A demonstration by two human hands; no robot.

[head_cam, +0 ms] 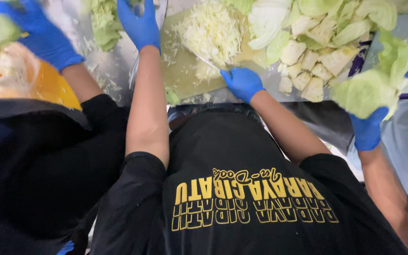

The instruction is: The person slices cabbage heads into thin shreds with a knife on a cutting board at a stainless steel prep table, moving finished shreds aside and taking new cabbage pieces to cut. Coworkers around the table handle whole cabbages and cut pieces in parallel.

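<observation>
Your left hand [140, 24] and right hand [242, 83] work over a cutting board [180, 71] crowded by a heap of shredded cabbage [211, 30]. Bare board lies between your hands, so you can pass there. Right of you, cabbage chunks [308, 66] fill the surface [114, 75], and a co-worker's gloved hand [367, 132] holding leaves [369, 89] blocks that side. Another gloved hand [43, 38] closes the left.
</observation>
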